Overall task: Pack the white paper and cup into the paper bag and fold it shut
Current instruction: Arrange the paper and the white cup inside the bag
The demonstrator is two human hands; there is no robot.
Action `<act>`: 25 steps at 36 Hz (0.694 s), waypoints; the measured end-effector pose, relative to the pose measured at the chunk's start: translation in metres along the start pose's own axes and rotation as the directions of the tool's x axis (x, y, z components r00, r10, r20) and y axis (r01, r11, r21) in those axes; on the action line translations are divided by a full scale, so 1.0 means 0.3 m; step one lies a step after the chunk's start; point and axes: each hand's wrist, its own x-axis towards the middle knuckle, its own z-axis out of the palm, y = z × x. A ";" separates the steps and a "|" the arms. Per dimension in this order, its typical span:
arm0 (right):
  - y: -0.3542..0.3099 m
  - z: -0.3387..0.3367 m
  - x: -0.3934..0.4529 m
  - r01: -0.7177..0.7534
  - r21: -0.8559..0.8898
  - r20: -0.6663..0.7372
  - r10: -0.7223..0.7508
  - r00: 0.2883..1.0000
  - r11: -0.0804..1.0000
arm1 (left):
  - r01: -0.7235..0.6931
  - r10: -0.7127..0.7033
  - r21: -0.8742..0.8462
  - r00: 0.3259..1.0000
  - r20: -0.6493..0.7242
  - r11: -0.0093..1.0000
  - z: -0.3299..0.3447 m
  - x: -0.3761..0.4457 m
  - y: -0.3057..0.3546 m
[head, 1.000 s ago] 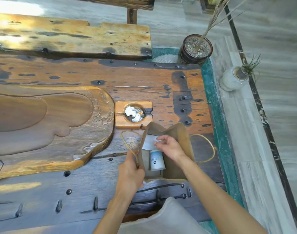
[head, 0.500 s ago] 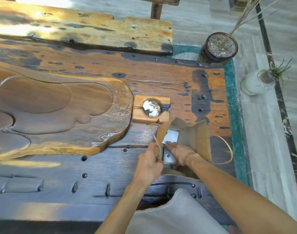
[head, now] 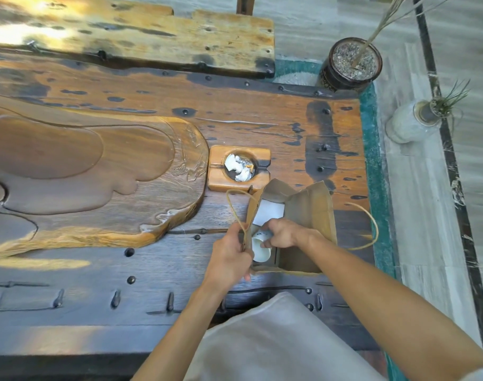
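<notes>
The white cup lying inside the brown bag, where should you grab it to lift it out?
Grip the small white cup around its round side wall, reaching down from above through the open top of the brown paper bag. It lies tipped with its mouth facing the camera, and the bag's walls block every other side.

The paper bag (head: 309, 213) stands open on the desk (head: 125, 270), near its right edge. Inside it the cup (head: 261, 250) lies at the left, with the white paper (head: 269, 211) behind it — against the far wall. Behind the bag sits an ashtray (head: 239, 167); left of that, a carved tray (head: 83, 174).
</notes>
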 end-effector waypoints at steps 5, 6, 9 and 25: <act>-0.007 -0.006 0.003 -0.015 0.054 -0.024 0.016 1.000 0.998 | -0.006 0.006 -0.019 1.000 -0.006 1.000 -0.001 -0.001 -0.002; -0.004 -0.006 0.007 -0.016 0.065 -0.038 0.019 0.999 0.998 | -0.005 0.005 -0.020 1.000 -0.002 1.000 0.000 -0.002 -0.004; 0.005 -0.002 0.013 -0.048 0.078 -0.079 0.055 0.995 0.996 | 0.004 -0.004 -0.023 1.000 0.003 1.000 0.003 -0.003 -0.005; -0.006 0.011 -0.008 -0.103 0.228 -0.044 0.116 0.992 0.968 | 0.032 -0.032 -0.017 0.999 0.003 0.999 0.006 -0.004 -0.011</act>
